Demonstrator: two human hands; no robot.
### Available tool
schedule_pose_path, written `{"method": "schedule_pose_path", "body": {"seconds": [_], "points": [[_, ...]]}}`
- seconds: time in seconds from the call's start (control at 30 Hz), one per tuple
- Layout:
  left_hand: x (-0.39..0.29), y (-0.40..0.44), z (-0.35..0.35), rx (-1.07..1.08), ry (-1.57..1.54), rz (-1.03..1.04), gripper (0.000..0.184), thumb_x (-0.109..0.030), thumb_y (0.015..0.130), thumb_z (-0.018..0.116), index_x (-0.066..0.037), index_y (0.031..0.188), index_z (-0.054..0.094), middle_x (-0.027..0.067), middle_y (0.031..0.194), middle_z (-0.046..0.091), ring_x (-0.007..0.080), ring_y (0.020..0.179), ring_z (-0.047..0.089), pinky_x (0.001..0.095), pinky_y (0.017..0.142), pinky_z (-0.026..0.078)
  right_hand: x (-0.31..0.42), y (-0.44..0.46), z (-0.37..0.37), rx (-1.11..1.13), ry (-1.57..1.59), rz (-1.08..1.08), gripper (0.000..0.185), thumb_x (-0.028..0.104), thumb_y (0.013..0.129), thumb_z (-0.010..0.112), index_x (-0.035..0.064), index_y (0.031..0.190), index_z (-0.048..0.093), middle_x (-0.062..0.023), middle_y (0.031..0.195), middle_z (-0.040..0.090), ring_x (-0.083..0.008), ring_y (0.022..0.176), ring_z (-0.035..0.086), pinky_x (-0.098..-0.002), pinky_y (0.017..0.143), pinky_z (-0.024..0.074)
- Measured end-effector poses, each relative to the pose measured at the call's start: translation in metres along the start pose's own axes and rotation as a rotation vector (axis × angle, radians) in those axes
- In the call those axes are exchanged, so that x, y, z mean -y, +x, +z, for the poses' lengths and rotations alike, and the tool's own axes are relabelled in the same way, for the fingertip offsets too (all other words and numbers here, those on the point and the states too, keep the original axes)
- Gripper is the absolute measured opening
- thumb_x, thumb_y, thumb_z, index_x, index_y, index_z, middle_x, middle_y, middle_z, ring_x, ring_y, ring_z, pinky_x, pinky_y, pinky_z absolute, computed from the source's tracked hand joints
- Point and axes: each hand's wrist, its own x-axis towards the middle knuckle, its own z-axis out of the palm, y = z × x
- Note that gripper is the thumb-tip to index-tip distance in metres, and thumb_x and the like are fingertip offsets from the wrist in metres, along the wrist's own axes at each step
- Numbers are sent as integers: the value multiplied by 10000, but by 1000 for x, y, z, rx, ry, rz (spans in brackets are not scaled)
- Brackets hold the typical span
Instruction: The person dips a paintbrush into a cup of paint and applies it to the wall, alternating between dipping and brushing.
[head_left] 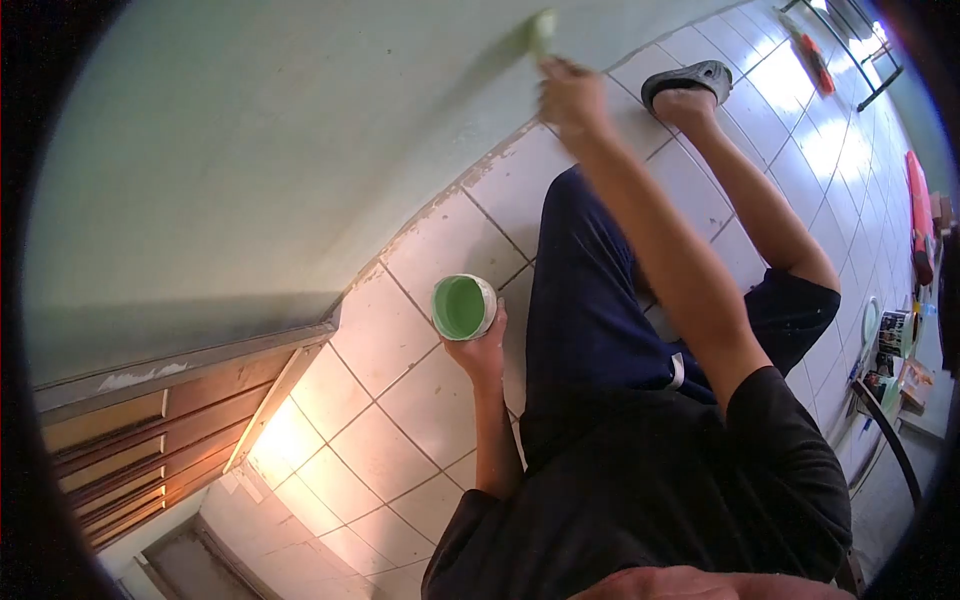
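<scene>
The right hand (575,100) is closed around the handle of a paintbrush (543,35), its head up at the pale green wall (240,150), near the wall's lower edge. Blur hides whether the bristles touch. A loose wrist and light, even pressure would suit this step, with the bristles trailing behind the handle so they lay down a smooth film and don't splay. Close to the tiled floor (425,390), slower strokes and just the tip would keep the edge neat.

The left hand (480,350) grips the paint tub (463,307) around its lower side, over the tiles and beside the bent leg in dark shorts (590,290). Its mouth faces the camera and shows green inside; how full it is, I cannot tell. Best to hold it level and clear of the knee. It is well apart from the brush, so a loaded head could drip on the way across; wiping off the excess on the rim, or bringing the tub nearer, would help.
</scene>
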Motion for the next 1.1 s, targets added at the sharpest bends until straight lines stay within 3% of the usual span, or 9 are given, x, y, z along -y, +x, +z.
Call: {"method": "schedule_pose_path", "body": {"seconds": [0.13,0.17,0.37,0.43,0.83,0.9,0.97,1.0,1.1], "points": [[7,1,-3,5,82,61,753,-109,701,985,41,1336,609,153,1246,700,267,1111,684,411,1013,526,-73,-117,96,57,-606,-391,369,274,1064,624,-51,920,721,-198,579,604,-180,465,515,-425,489,433],[11,0,-2,11,86,61,753,-109,701,985,41,1336,609,153,1246,700,267,1111,684,411,1013,526,-56,-149,107,217,-570,-113,377,229,1027,623,-83,828,696,-345,725,640,-514,748,697,-537,695,534],[0,5,0,-35,-61,132,761,-132,707,992,36,1345,613,159,1278,694,277,1124,683,428,1028,519,-44,-149,84,491,-569,45,328,228,969,727,19,1217,772,-229,929,777,-279,804,758,-434,816,580],[-15,8,-2,38,11,44,738,-139,708,993,28,1325,624,158,1295,681,274,1153,673,424,1041,510,-5,-103,52,390,-428,172,302,198,1007,733,64,1278,737,29,696,564,-60,518,437,-253,432,338],[-12,3,-5,-13,35,31,713,-145,718,983,41,1301,618,146,1231,699,269,1112,684,406,1002,527,37,56,-40,-94,-120,-139,189,158,1003,678,12,1101,746,-11,694,566,-134,555,543,-313,470,407],[-10,1,-5,6,58,7,708,-98,727,969,32,1325,611,128,1259,685,243,1134,670,389,1024,520,-33,15,22,-257,-529,-458,233,163,993,654,-20,876,738,-184,692,693,-302,565,659,-451,542,494],[-12,1,-1,35,81,-18,709,-50,737,956,23,1349,605,110,1287,671,218,1156,656,371,1046,514,-48,-75,73,-120,-705,-292,281,171,1013,625,-55,878,724,-318,741,670,-430,699,730,-516,623,519],[-16,3,2,58,-22,-47,711,-47,736,956,26,1350,605,111,1287,672,220,1160,655,374,1050,512,-65,-105,82,-24,-637,-420,442,261,1077,590,-78,805,672,-229,549,555,-198,505,532,-450,520,442],[-15,6,9,68,-105,13,709,-37,735,953,28,1351,607,113,1286,675,221,1157,658,378,1050,516,-57,-146,74,354,-642,-294,330,270,1068,629,-34,1016,744,-182,650,657,-159,590,571,-426,565,466]]}}
